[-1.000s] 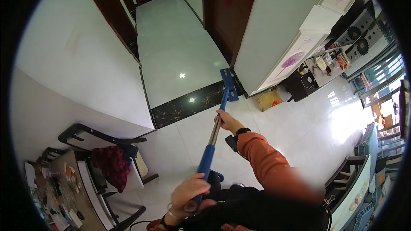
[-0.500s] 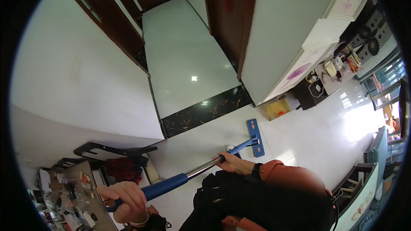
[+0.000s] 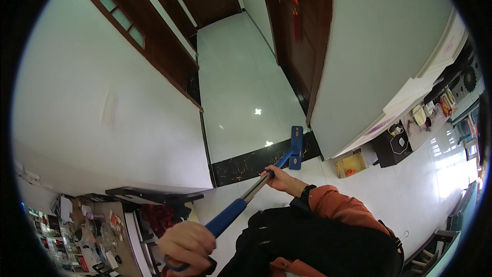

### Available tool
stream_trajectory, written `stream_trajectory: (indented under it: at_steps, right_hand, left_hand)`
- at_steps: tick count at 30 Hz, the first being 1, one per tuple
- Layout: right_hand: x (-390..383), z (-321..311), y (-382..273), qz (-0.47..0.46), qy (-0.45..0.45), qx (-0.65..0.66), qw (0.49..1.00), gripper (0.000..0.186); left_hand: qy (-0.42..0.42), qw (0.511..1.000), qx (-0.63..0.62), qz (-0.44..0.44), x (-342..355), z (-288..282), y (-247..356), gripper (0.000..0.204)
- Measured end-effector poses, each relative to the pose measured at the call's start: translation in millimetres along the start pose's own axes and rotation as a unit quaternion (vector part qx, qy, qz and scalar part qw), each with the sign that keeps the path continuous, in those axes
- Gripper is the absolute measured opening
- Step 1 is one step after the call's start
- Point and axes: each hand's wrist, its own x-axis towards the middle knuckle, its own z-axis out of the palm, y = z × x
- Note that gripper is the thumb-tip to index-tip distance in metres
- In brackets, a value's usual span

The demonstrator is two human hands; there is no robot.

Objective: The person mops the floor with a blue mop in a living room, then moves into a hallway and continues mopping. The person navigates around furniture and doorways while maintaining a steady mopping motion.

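Observation:
A flat mop (image 3: 228, 216) with a blue grip and a silver pole slants from the lower left toward the doorway. My left hand (image 3: 187, 243) is closed around the blue grip near its looped end. Farther down, my right hand (image 3: 283, 180) wraps around the pole close to the blue lower section; a dark band circles that wrist below an orange sleeve. The narrow blue mop head (image 3: 296, 139) lies across the black marble threshold strip (image 3: 241, 168), its far end over the pale hallway tiles (image 3: 246, 82).
White walls (image 3: 128, 102) and brown doors (image 3: 297, 25) flank the hallway. Right of the threshold stand a yellow box (image 3: 353, 164) and a dark cabinet (image 3: 392, 146). A cluttered table (image 3: 120, 225) and dark chair backs (image 3: 154, 195) are at lower left.
The mop head has moved forward from the white room tiles onto the black threshold strip. Both hands keep their grip, and the left hand has shifted right. The view has turned slightly.

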Motion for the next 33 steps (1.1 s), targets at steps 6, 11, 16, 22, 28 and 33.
stream_trajectory:
  at_steps: [6,11,16,22,28,33]
  right_hand:
    - [78,41,-98,-0.019,-0.014,-0.051,0.998,0.018]
    - [147,91,-183,-0.068,0.056,-0.107,0.99,0.017]
    - [218,170,-252,-0.077,0.021,-0.159,0.984,0.018]
    - [283,260,-316,-0.038,0.041,-0.135,0.989,0.019]
    - [342,344,-383,-0.028,0.04,-0.138,0.989,0.019]
    - [398,419,-457,-0.015,0.002,-0.115,0.993,0.02]
  left_hand:
    - [-0.008,0.994,0.093,-0.051,19,-23,-75,0.017]
    - [-0.116,0.988,0.053,-0.088,36,-93,-158,0.017]
    - [-0.105,0.989,0.061,-0.079,74,-197,-222,0.018]
    - [-0.104,0.989,0.065,-0.083,125,-289,-279,0.02]
    - [-0.071,0.992,0.083,-0.066,194,-364,-334,0.017]
    - [-0.074,0.988,0.099,-0.09,276,-429,-388,0.012]
